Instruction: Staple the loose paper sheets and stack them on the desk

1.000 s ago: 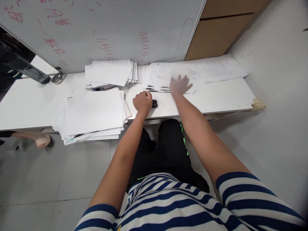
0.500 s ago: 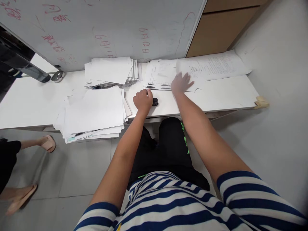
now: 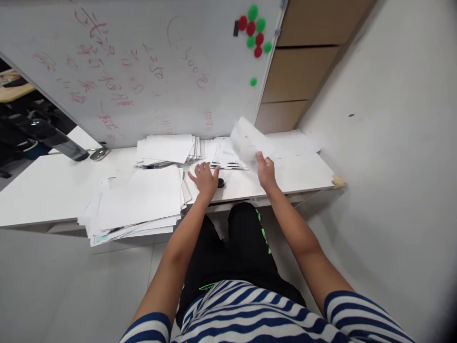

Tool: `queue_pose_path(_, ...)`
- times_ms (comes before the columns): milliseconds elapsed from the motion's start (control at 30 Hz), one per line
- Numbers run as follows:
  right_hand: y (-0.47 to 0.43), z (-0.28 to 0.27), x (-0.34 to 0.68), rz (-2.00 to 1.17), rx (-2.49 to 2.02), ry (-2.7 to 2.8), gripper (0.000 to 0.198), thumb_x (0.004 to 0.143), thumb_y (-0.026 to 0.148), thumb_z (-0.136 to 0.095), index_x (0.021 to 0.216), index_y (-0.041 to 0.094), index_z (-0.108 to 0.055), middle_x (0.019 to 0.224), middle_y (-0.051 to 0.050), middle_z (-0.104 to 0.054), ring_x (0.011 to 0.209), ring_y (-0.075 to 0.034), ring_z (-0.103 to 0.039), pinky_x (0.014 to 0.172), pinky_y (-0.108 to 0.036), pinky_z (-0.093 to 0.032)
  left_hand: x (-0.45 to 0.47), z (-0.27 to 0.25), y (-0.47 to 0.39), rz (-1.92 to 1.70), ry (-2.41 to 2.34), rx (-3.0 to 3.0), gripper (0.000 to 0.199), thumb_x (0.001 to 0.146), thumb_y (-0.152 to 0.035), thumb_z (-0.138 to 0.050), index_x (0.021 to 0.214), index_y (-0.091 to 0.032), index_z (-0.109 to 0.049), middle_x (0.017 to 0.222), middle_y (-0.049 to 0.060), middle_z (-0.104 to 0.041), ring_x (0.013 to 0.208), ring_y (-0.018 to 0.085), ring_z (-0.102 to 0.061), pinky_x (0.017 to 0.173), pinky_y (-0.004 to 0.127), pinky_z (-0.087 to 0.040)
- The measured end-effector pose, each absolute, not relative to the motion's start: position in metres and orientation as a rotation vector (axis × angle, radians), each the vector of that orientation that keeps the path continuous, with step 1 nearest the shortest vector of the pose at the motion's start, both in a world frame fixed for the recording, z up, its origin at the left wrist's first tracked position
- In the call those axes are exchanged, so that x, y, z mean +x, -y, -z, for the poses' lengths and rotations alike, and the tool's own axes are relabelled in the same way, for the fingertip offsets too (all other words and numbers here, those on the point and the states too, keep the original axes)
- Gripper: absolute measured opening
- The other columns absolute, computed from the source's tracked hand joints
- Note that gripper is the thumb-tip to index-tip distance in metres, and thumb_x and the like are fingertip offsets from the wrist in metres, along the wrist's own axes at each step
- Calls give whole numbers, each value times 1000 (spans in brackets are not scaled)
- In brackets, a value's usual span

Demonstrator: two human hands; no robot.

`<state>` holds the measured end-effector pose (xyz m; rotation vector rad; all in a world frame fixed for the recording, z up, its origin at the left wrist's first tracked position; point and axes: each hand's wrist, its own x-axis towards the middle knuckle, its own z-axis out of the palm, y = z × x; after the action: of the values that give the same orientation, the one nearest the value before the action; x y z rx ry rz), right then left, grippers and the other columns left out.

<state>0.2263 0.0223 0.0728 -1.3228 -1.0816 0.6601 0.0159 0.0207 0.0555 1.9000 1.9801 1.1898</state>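
Head view shows a white sheet (image 3: 249,142) just right of centre, raised and pinched between the thumb and curled fingers of the right hand (image 3: 266,171). Nearer mid-frame, the left hand (image 3: 206,182) has its fingers spread, beside a partly hidden black object (image 3: 221,183). Left of that lies a paper stack (image 3: 139,200).

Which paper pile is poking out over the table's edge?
The big front pile, left of the left hand: it overhangs the near edge of the table. The other piles lie farther back, by the whiteboard.
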Motion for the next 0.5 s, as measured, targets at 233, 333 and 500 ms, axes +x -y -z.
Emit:
queue_pose_path(233, 42, -111, 249, -1172, -988, 1081, 55, 79, 73, -66, 90, 20, -72, 80, -5, -73, 93, -25, -71, 82, -38, -57, 15, -110, 27, -1150, -1046, 1490, 50, 83, -53, -70, 121, -21, -60, 123, 10, -67, 111, 25, -64, 90, 35, -51)
queue_pose_path(333, 49, -96, 237, -1154, -899, 1067, 69, 83, 83, -47, 106, 23, -71, 93, -6, -75, 104, -26, -70, 87, -40, -58, 18, -104, 33, -1216, -1074, 1310, 34, 81, -50, -73, 92, -19, -64, 92, 4, -70, 85, 18, -64, 74, 29, -50)
queue_pose_path(500, 59, -63, 215, -1083, -925, 1048, 54, 83, 65, -65, 116, 23, -63, 110, -7, -75, 109, -25, -68, 95, -42, -55, 34, -87, 39, -1439, -1181, 1109, 29, 81, -46, -73, 82, -20, -60, 78, -1, -62, 74, 12, -57, 69, 25, -46)
